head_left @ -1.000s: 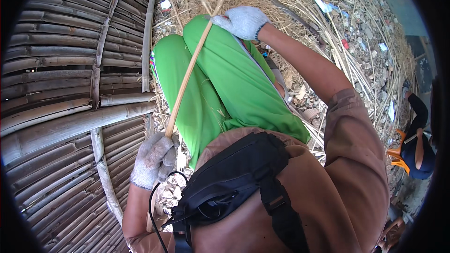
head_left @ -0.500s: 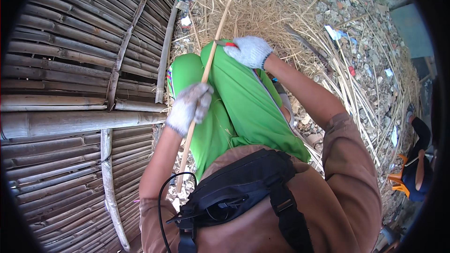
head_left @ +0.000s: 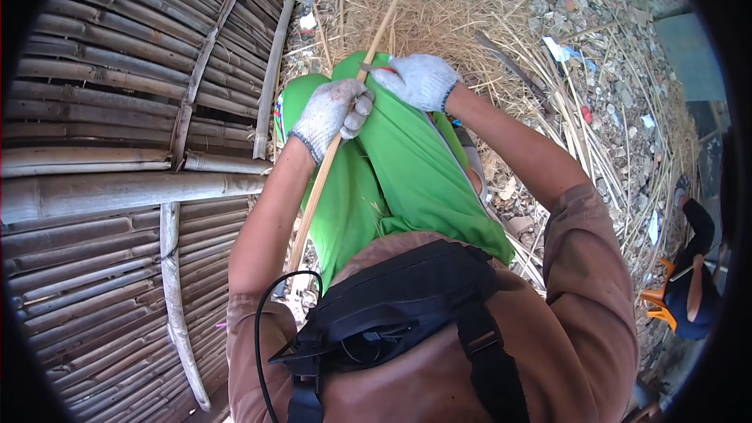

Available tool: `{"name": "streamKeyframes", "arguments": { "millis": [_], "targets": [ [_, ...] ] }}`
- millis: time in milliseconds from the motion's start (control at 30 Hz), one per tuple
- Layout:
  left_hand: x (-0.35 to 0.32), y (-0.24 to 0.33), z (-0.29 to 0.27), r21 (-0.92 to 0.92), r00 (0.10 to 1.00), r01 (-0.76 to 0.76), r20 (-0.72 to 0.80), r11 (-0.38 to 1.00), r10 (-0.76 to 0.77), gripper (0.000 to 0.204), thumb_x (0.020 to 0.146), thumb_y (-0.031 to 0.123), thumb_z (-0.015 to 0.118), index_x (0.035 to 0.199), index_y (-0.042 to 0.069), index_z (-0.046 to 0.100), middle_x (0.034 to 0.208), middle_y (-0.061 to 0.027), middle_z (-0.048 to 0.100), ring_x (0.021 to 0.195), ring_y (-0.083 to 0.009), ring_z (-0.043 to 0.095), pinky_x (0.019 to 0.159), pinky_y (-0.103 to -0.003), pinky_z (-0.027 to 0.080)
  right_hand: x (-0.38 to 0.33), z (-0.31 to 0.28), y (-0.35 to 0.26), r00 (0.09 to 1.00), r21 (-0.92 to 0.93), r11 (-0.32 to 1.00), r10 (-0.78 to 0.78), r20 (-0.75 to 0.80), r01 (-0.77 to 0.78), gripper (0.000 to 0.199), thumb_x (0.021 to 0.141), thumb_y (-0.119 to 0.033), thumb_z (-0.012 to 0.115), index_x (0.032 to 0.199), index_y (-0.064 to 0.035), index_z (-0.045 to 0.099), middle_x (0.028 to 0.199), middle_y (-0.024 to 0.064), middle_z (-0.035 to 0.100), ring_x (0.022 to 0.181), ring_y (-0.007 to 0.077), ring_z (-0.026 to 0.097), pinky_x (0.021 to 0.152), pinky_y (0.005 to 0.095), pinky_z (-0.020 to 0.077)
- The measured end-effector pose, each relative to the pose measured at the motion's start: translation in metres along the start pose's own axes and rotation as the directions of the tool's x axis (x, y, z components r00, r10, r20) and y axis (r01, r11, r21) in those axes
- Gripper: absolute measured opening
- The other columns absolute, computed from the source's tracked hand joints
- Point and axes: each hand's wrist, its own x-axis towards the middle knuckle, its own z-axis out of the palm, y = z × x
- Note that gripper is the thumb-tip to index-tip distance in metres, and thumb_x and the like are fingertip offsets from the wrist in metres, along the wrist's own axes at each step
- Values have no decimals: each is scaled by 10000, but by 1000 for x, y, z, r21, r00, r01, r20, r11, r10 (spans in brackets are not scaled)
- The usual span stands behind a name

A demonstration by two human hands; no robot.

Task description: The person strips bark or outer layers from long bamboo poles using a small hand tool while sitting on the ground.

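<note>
A long, pale bamboo strip [head_left: 318, 188] slants across my lap, its far end over the straw and its near end beside my left hip. My left hand [head_left: 335, 113], in a white knit glove, is closed round the strip just nearer to me than the blade. In a matching glove, my right hand [head_left: 423, 82] is closed on a knife [head_left: 366, 68]; a bit of red handle shows at its fingers. The short blade lies across the strip, touching it. Beneath both hands are my knees in green trousers [head_left: 415, 157]. Part of the knife's handle is hidden in the glove.
Bamboo slatting [head_left: 94, 121] with a thick pole [head_left: 133, 194] runs along my left. Straw and shavings [head_left: 439, 8] cover stony ground ahead. A black bag [head_left: 407, 290] is strapped at my waist. At far right, a person in dark clothes is by an orange chair [head_left: 662, 309].
My left hand has slid forward along the strip, coming close to the blade. The strip's far end has shifted a little forward and right. My right hand stays near the same knee.
</note>
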Motion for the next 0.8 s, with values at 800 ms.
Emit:
{"name": "streamKeyframes", "arguments": {
  "millis": [800],
  "targets": [
    [-221, -40, -35, 233, 980, 122, -183, 965, -80, 335, 1094, 291, 592, 1060, -34, 664, 627, 8, 509, 394, -91, 416, 350, -272, 307, -1, -9, -15, 995, -5, 995, 96, -11, -97, 863, 1078, -737, 338, 1076, -31, 836, 1064, 293, 798, 1012, 457, 789, 925, 600, 610]
  ]
}}
